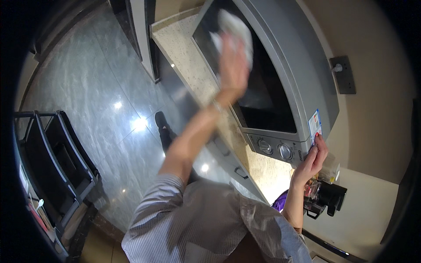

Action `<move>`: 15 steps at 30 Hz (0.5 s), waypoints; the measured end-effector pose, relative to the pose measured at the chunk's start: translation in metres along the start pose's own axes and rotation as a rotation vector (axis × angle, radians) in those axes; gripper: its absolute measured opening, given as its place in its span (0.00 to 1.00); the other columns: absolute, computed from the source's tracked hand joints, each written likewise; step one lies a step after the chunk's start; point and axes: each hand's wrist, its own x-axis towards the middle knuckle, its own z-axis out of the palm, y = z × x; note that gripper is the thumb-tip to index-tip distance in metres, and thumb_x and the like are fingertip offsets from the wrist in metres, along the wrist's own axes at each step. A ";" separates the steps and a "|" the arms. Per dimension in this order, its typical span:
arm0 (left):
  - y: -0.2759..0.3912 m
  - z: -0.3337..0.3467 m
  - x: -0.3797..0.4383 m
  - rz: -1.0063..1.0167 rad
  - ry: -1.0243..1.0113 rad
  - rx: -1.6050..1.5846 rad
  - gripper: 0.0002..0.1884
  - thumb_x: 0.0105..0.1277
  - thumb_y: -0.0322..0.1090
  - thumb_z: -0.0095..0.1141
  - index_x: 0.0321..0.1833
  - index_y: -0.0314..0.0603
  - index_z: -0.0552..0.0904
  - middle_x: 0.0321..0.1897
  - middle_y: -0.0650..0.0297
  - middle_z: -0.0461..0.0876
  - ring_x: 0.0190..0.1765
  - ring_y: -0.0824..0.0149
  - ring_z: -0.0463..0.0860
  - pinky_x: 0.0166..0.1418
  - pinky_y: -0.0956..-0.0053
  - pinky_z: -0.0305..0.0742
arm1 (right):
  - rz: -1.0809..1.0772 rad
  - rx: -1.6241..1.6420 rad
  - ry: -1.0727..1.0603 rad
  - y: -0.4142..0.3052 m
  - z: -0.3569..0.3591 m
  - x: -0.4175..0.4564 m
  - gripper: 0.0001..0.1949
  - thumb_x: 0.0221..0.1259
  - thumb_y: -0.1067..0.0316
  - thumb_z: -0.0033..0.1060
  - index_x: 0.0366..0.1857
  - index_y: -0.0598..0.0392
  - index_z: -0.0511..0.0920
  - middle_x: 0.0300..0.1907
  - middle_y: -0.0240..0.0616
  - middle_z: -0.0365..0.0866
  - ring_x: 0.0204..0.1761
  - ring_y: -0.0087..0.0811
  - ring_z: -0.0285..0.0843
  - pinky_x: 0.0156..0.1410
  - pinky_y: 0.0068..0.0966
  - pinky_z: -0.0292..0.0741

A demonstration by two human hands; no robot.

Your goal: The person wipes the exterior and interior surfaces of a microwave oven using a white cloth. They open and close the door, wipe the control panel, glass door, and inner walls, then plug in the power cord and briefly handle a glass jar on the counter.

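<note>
My left hand point(234, 65), blurred, holds a white cloth point(238, 31) against the dark glass door of a silver Galanz microwave oven point(283, 26). The fingers are spread over the cloth, near the door's far end. At the microwave's near top corner, my right hand point(314, 161) touches the casing with its fingertips, beside a sticker point(314, 125) bearing writing. Below that hand is the control panel with two round knobs point(284, 151). The microwave stands on a speckled light countertop point(184, 56).
Beyond my right wrist are clear containers point(329, 171), a black appliance or jug point(332, 197) and a purple item point(280, 201). A wall socket point(342, 75) with a white plug is behind the microwave. Drawers with handles point(241, 173) lie under the counter. A black-panelled rack point(49, 154) stands at left on the tiled floor.
</note>
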 end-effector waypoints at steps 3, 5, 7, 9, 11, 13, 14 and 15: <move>-0.046 -0.038 0.071 0.148 0.142 0.154 0.27 0.66 0.30 0.37 0.69 0.38 0.55 0.70 0.49 0.47 0.70 0.50 0.52 0.72 0.61 0.44 | 0.006 0.046 0.009 0.000 0.000 -0.001 0.13 0.64 0.75 0.37 0.47 0.65 0.73 0.53 0.45 0.71 0.57 0.36 0.66 0.65 0.31 0.58; -0.045 -0.019 0.015 -0.069 0.122 -0.040 0.26 0.67 0.32 0.37 0.69 0.39 0.55 0.71 0.51 0.44 0.68 0.55 0.57 0.69 0.63 0.51 | 0.029 0.088 0.031 0.004 0.006 -0.001 0.13 0.64 0.75 0.36 0.47 0.65 0.73 0.52 0.45 0.71 0.56 0.36 0.67 0.65 0.31 0.58; -0.025 0.005 -0.080 -0.172 0.035 -0.023 0.28 0.66 0.34 0.40 0.70 0.44 0.52 0.70 0.50 0.45 0.69 0.51 0.55 0.68 0.59 0.53 | 0.057 0.088 0.034 0.002 0.005 -0.001 0.13 0.64 0.75 0.36 0.47 0.65 0.73 0.53 0.45 0.71 0.56 0.35 0.66 0.65 0.31 0.58; -0.009 0.017 -0.180 0.022 -0.115 0.148 0.31 0.66 0.36 0.44 0.71 0.48 0.50 0.70 0.50 0.46 0.69 0.47 0.54 0.66 0.54 0.55 | 0.044 0.075 -0.001 0.004 0.005 0.000 0.14 0.65 0.73 0.35 0.47 0.64 0.73 0.54 0.44 0.70 0.57 0.34 0.65 0.65 0.31 0.57; -0.009 0.011 -0.224 0.043 -0.318 0.060 0.32 0.64 0.37 0.49 0.70 0.45 0.54 0.69 0.47 0.45 0.69 0.33 0.43 0.67 0.43 0.46 | 0.085 0.084 0.017 -0.001 0.007 -0.004 0.14 0.66 0.72 0.34 0.48 0.64 0.72 0.54 0.44 0.70 0.58 0.34 0.65 0.66 0.31 0.56; -0.026 0.014 -0.190 0.172 -0.206 0.110 0.29 0.63 0.35 0.48 0.68 0.39 0.58 0.69 0.45 0.44 0.70 0.37 0.45 0.69 0.46 0.45 | 0.072 0.073 0.005 0.000 0.004 -0.004 0.15 0.66 0.71 0.34 0.49 0.63 0.72 0.54 0.44 0.70 0.58 0.34 0.65 0.66 0.32 0.56; -0.013 0.012 -0.140 -0.215 -0.062 -0.323 0.29 0.63 0.34 0.47 0.67 0.37 0.58 0.69 0.44 0.45 0.70 0.39 0.45 0.69 0.49 0.45 | 0.071 0.076 0.007 0.004 0.003 -0.005 0.15 0.66 0.71 0.34 0.49 0.63 0.72 0.54 0.44 0.70 0.58 0.34 0.65 0.66 0.32 0.56; -0.007 0.007 -0.084 -0.602 0.088 -0.756 0.28 0.63 0.34 0.46 0.67 0.36 0.59 0.69 0.44 0.45 0.70 0.41 0.46 0.70 0.51 0.45 | 0.070 0.077 0.011 0.005 0.002 -0.005 0.15 0.66 0.71 0.34 0.49 0.64 0.72 0.55 0.44 0.70 0.58 0.34 0.65 0.66 0.32 0.56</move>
